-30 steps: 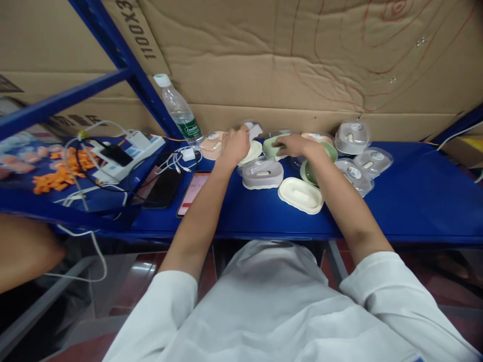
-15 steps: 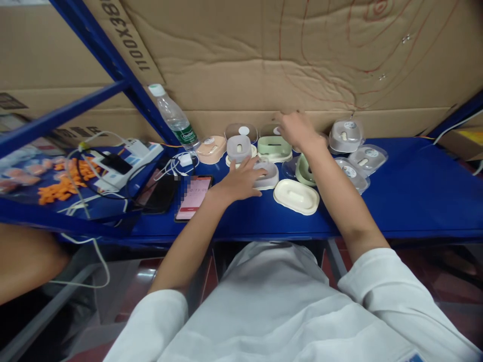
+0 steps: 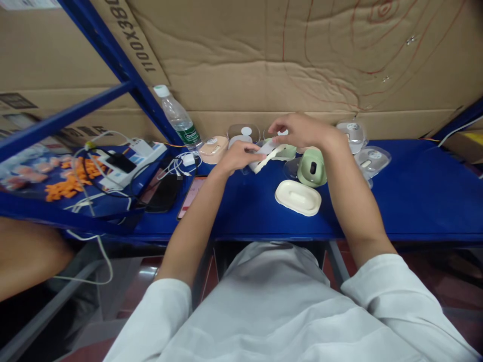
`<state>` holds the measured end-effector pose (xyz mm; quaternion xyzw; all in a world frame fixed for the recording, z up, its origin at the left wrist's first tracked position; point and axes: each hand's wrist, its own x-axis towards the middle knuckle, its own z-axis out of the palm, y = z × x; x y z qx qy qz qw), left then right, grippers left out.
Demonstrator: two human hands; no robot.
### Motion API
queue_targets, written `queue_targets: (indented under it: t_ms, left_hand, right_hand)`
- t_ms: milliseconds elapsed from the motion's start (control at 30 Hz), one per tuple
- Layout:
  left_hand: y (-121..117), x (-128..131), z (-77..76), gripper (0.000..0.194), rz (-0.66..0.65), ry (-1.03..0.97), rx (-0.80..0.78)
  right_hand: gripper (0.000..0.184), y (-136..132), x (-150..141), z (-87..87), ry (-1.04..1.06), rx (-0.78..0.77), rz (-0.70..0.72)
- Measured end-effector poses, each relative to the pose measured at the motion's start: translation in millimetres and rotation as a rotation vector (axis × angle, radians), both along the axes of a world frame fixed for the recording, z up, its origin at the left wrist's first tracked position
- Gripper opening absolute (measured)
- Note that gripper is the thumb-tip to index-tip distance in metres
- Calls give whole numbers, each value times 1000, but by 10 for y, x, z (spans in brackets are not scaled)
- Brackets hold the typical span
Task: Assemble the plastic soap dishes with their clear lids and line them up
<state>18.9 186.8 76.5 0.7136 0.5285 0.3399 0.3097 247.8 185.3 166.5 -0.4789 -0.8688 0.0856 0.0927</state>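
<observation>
My left hand (image 3: pixel 238 156) pinches a light grey oval box (image 3: pixel 267 147) with a cream base rim (image 3: pixel 268 160), lifted and tilted above the blue table. My right hand (image 3: pixel 300 129) is at the box's far right end, its fingers curled and its thumb on the edge; its grip is partly hidden. Behind the box stands a pale green box (image 3: pixel 289 152), partly covered. A second green box (image 3: pixel 312 167) with a dark oval slot leans to the right. In front lies a cream oval lid-like tray (image 3: pixel 298 197).
Clear-covered boxes (image 3: pixel 372 160) stand at the right. A peach box (image 3: pixel 213 150), a water bottle (image 3: pixel 181 123), phones (image 3: pixel 162 193), cables and a power strip (image 3: pixel 130 163) occupy the left. Orange pieces (image 3: pixel 68 186) lie beyond the blue frame bar. Cardboard (image 3: pixel 241 85) backs the table.
The grey box has been lifted and tilted by my left hand. My right hand has come down and toward it from the back. The front green box has tipped, its slot now facing me.
</observation>
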Motion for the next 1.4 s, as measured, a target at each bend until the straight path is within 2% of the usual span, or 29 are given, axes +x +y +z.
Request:
queue_targets:
  t_ms: [100,233,300,400,500,600,667,700,800,900,1000,1133,1200,1267,1400]
  left_hand:
    - [100,57,-54,34,50,-95,8]
    - [232,163,-123,31,146,40,301]
    - [249,220,-170,38,89,140,431]
    - [200,276,-234,56,-70,240,490]
    - [168,222,-223,53,-50,362,467]
    - [263,-30,-106,48,147,481,365]
    - [380,-298,-4,47,337,668,169]
    - [439,-444,39,49,373,704,117]
    - [563,-829,90,69,381,767,-30]
    - [588,-1029,7,97,353,795,-85]
    - [573,-1058,-131,105,364,794,-47]
    - [582,-995,-232,90,381,742,16]
    - [584,-968,-229,78,398,699,43]
    - [569,-957,-205,70,429,657,62]
    - [497,-956,-152,67,506,597,98]
  right_hand:
    - [38,33,11,-48,-77,-8,-7]
    - [41,84,-39,-147,-194,-119,-21]
    - [41,97,-89,-191,-247,-162,-21]
    - [34,104,-154,-234,-268,-178,5]
    - [24,122,-172,-263,-244,-171,30]
    - [23,156,-168,-301,-188,-165,54]
    - [24,171,-183,-335,-170,-170,61]
    - [25,172,-200,-355,-176,-173,62]
    - [25,142,-297,-424,-220,-178,77]
    - [24,75,-420,-492,-211,-191,119]
    - [27,5,-506,-538,-196,-243,152]
    - [48,-49,-541,-560,-256,-329,215]
    - [62,-51,-545,-570,-270,-346,233]
    - [69,-36,-547,-586,-272,-336,218]
    - [59,31,-530,-626,-246,-303,194]
